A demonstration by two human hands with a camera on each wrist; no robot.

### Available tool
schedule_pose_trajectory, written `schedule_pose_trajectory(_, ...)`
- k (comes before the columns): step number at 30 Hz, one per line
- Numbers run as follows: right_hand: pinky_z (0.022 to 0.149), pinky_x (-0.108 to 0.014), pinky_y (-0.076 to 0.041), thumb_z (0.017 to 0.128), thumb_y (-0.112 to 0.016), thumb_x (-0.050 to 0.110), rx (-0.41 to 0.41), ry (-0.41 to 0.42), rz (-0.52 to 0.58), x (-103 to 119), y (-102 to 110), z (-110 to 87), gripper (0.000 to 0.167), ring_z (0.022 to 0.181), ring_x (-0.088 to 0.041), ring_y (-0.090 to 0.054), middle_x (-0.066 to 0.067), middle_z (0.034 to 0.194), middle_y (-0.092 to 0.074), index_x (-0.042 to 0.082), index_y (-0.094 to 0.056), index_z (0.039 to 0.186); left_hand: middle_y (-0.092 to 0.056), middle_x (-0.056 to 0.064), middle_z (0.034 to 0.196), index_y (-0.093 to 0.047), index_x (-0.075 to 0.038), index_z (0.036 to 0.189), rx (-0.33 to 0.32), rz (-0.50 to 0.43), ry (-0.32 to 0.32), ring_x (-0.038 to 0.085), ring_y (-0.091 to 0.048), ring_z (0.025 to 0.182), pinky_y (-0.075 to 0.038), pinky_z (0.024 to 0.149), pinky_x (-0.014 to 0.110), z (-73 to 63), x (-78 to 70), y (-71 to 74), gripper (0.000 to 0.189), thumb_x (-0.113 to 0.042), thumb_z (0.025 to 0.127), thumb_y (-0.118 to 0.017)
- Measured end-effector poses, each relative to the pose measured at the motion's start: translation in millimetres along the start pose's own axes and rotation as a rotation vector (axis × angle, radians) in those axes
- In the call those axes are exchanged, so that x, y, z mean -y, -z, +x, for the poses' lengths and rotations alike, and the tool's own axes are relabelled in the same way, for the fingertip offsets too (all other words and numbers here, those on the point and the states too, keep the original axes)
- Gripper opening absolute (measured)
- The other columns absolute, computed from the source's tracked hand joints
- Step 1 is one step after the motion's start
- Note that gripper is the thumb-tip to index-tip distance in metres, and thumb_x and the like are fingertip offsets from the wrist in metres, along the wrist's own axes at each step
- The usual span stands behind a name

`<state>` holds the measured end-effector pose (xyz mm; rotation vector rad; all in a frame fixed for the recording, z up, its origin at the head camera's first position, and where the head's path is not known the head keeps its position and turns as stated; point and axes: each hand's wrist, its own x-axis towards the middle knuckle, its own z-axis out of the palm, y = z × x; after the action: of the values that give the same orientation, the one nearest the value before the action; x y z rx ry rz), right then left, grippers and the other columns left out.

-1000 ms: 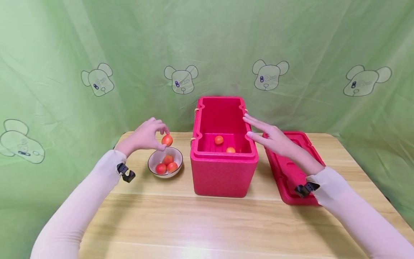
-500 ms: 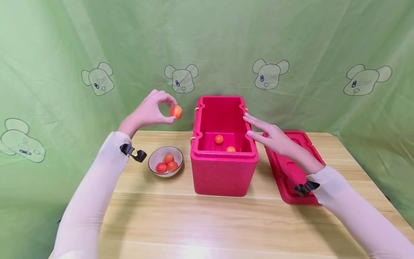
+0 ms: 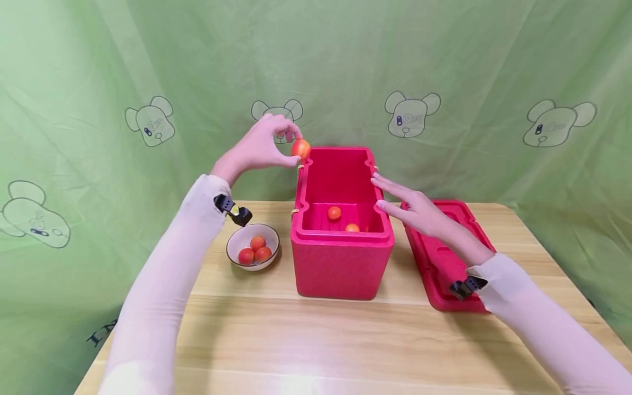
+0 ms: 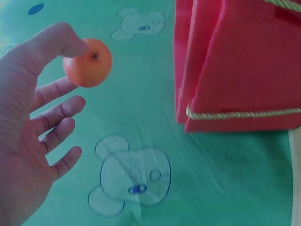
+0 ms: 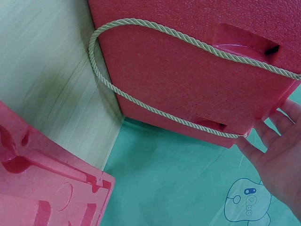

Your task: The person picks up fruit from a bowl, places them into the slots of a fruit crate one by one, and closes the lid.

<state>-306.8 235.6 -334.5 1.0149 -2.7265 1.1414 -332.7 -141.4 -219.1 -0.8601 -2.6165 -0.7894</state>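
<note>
Pinched between the thumb and fingers of my left hand (image 3: 259, 147) is a small, smooth, round orange-red fruit (image 3: 300, 148). This fruit (image 4: 89, 63) shows a dark stem spot in the left wrist view. It is held high, beside the far left rim of a red foam box (image 3: 340, 270). The box has no lid on and two similar fruits (image 3: 334, 213) are visible inside. My right hand (image 3: 419, 211) rests its extended fingers on the box's right rim. Below my left wrist, a white bowl (image 3: 240, 238) with a dark rim contains three more fruits (image 3: 263, 254).
The red lid (image 3: 456, 219) lies on the wooden table (image 3: 266, 334) to the right, partly under my right forearm. A twisted cord handle (image 5: 155, 112) loops along the box's side. Green cloth (image 3: 340, 66) hangs behind the table.
My left hand has lifted the fruit from above the bowl and carried it up and right to the box's left rim. The right hand has stayed on the box.
</note>
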Motion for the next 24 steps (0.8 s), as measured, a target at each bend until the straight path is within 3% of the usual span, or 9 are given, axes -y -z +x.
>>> schedule_pose_trajectory(11,0.111,-0.060,-0.042,0.102,-0.061,0.032,-0.004,0.014,-0.021,-5,-1,1.3,0.064,0.156,-0.023,-0.025,0.005,0.170,-0.023,0.028,-0.034,0.160,-0.061,0.005,0.105,-0.070,-0.015,0.108,0.101,0.032,-0.029,0.026,-0.047,0.111,-0.040,0.092,0.037,33.4,-18.9,-27.4,0.036,-0.030,0.077,-0.079)
schedule_pose_trajectory(17,0.104,-0.059,-0.049,0.101,-0.061,0.032,-0.002,0.010,-0.009,-3,-1,2.0,0.064,0.156,-0.022,-0.024,0.006,0.170,-0.022,0.032,-0.034,0.159,-0.059,0.001,0.102,-0.069,-0.016,0.107,0.141,0.072,-0.048,0.023,-0.048,0.107,-0.043,0.087,0.035,32.9,-25.5,-40.8,0.035,-0.032,0.078,-0.080)
schedule_pose_trajectory(24,0.112,-0.061,-0.041,0.101,-0.062,0.029,-0.009,0.009,-0.003,-1,-2,-0.1,0.063,0.156,-0.023,-0.025,0.010,0.169,-0.024,0.031,-0.036,0.158,-0.061,0.009,0.105,-0.069,-0.015,0.105,0.239,0.126,-0.054,0.022,-0.047,0.101,-0.042,0.081,0.033,28.4,-29.1,-48.6,0.035,-0.033,0.077,-0.079)
